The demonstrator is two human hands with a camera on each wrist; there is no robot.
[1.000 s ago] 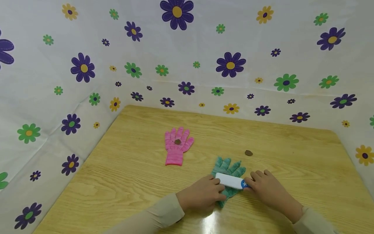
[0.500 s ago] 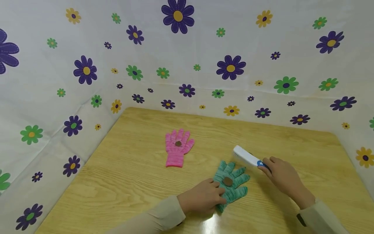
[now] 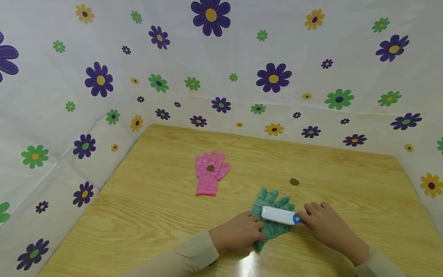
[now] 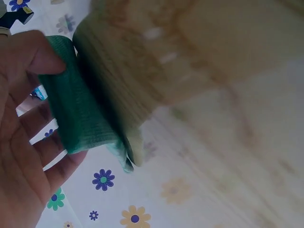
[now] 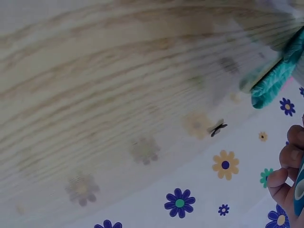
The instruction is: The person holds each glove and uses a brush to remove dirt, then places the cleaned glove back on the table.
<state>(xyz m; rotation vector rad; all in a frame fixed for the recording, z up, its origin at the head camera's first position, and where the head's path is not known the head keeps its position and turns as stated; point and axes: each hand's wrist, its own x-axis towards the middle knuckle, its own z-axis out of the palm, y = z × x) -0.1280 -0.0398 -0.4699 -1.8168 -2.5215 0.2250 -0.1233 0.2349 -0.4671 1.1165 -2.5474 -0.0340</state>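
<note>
"What has moved since half a second ago?"

"The brush. It was held off the green glove, toward 1 o'clock of it; now its white back slants across the glove, from just past 9 o'clock to just past 3, hiding the brown patch seen there before."

"And the right hand?"

"Lower with the brush, at the glove's 3 o'clock, fingers clamped on the blue handle. Whether the bristles touch the glove cannot be told."

"The left hand?"

"At 8 o'clock, much as before. The left wrist view shows the cuff pinched between thumb and fingers."

"How does the green glove lie?"

"On the wooden table, fingers spread toward 12 to 2 o'clock, cuff toward 7."

"What else is around it?"

"A pink glove lies well apart at 10 o'clock, with a brown mark on its palm. A brown spot is on the table near the green glove, at 1 o'clock. A flowered white sheet hangs beyond the far edge."
</note>
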